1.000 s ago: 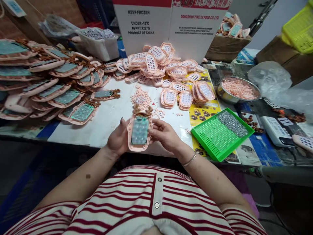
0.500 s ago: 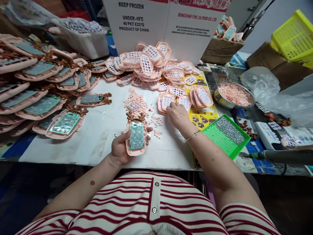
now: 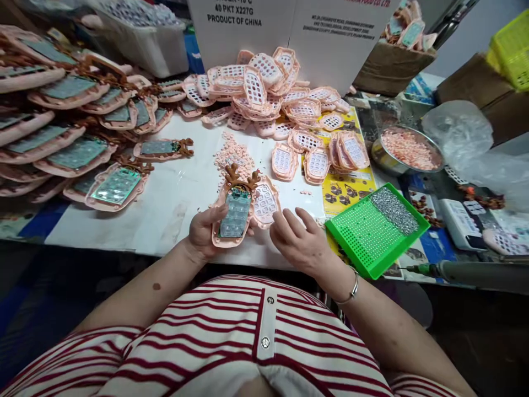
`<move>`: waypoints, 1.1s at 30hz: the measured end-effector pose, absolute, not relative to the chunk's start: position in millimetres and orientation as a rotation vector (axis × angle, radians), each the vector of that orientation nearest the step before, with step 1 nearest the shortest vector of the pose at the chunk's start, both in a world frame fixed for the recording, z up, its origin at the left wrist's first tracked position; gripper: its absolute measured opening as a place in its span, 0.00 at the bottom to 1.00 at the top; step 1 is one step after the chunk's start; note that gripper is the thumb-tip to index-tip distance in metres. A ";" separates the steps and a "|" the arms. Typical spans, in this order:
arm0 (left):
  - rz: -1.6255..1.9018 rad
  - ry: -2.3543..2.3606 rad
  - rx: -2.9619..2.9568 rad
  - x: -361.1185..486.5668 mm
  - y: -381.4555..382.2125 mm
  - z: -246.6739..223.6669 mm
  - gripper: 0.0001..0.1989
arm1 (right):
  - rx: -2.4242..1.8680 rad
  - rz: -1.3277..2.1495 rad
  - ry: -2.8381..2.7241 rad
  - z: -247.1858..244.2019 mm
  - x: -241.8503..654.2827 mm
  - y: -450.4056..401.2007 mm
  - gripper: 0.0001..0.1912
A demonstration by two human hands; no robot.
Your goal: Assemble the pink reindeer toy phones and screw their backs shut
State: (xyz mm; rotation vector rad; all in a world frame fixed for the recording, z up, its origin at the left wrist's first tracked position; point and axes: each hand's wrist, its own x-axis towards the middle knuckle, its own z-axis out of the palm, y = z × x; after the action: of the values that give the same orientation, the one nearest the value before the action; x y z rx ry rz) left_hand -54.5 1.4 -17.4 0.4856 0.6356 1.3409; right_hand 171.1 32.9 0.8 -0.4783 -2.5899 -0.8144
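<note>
Antlered shell (image 3: 235, 218), gripped by the left hand (image 3: 203, 232), now has a keypad cover (image 3: 266, 203) beside it, pairing 2 parts; right hand (image 3: 303, 245) open, apart.

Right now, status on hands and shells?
Left hand holding antlered shell. Right hand by keypad shell, contact unclear. Loose pink bits just beyond.

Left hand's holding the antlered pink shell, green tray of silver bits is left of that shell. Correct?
Not quite: the tray's side is wrong. In the head view, the green tray of silver bits is to the right of the antlered pink shell, which the left hand holds.
</note>
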 end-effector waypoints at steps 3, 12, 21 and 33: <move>1.314 0.613 0.476 -55.7 -9.7 -17.5 0.26 | -0.472 -0.484 -2.509 -12.0 181.4 25.7 0.10; 1.342 0.651 0.560 -43.4 -31.6 -6.9 0.41 | -0.952 1.731 -1.263 -28.1 168.4 11.1 0.28; 1.152 0.714 0.598 -35.4 -39.5 -6.9 0.44 | -0.952 1.825 -1.063 -29.7 161.9 7.1 0.23; 1.076 0.710 0.607 -37.9 -32.9 -7.1 0.40 | -0.570 2.354 -0.755 -38.5 171.9 -2.0 0.30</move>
State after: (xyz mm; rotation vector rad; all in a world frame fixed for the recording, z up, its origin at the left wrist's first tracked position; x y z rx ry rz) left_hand -37.9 -32.9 -7.1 0.6066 0.7096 1.0763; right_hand 171.9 -2.0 -38.5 -0.5695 -0.7553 2.3539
